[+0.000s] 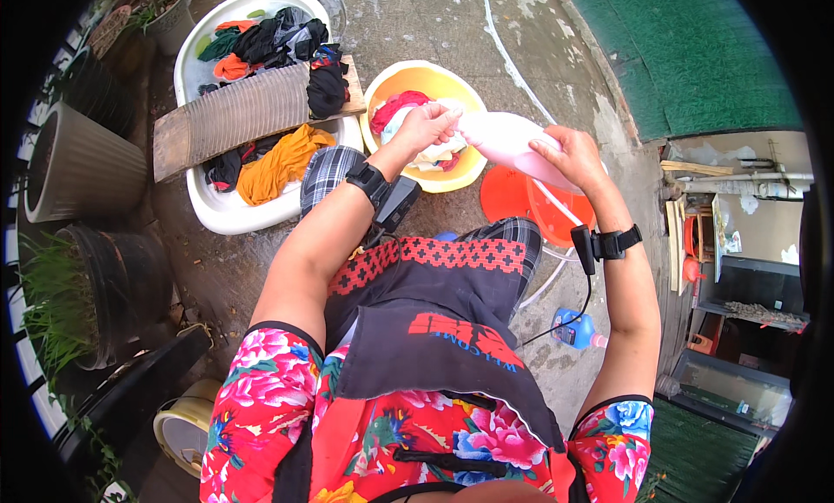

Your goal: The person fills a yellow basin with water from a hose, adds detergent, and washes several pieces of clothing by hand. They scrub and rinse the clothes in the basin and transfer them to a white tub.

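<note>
A pale pink, rounded cloth item point(511, 141) is stretched between my two hands above the yellow basin point(469, 89) and an orange-red bucket point(505, 193). My left hand point(427, 128) pinches its edge. My right hand point(572, 156) grips the other end, thumb on top. Red, white and pale blue clothes point(399, 105) lie in the yellow basin beneath my left hand. To the left, a ridged wooden washboard point(238, 115) spans a white tub point(184, 70), with a dark garment point(328, 89) bunched on its upper end. Orange, black and green clothes point(267, 40) and a mustard garment point(280, 164) lie in the tub.
A pale hose point(515, 66) runs over the wet concrete, past the bucket. A blue detergent bottle point(573, 327) is on the floor at my right. Planters point(91, 167) line the left side; green matting point(710, 60) and shelving point(749, 288) are at the right.
</note>
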Available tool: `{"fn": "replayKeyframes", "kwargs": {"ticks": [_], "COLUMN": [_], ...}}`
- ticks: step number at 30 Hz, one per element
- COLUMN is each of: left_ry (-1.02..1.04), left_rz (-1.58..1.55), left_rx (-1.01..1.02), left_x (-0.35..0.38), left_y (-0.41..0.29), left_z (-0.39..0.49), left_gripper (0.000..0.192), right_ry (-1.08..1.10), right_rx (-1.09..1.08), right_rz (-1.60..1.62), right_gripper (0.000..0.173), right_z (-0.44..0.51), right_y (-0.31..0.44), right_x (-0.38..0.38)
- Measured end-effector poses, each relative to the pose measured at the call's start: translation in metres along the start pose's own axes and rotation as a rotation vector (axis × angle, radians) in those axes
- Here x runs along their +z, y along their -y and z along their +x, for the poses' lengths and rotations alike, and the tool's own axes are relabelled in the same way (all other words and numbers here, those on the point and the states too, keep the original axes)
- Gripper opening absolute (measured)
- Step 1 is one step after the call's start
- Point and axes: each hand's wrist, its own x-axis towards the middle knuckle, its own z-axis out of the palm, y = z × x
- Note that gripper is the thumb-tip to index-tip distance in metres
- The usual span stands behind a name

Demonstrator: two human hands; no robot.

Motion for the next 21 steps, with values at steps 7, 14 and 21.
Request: {"fn": "replayKeyframes", "kwargs": {"ticks": [7,14,21], "left_ry": [0.120,0.080,0.221], "left_rz": [0.200,0.613,0.627], "left_rx": [0.363,0.375,0.363], "left_x": [0.019,0.035,0.065], "left_y": [-0.019,-0.034,-0.061], "left_z": [-0.011,-0.018,-0.041], "left_gripper": [0.032,0.024,0.017], "right_ry": [-0.025,-0.117,-0.231], "right_rx": [0.039,0.004,-0.005], "right_rz": [0.350,0.359,0.480], "right_gripper": [0.040,0.038,0.034], "right_z": [-0.034,-0.069,-0.103], "right_y": [-0.026,-0.030,-0.045], "right_x": [0.003,0.005,0.004]}}
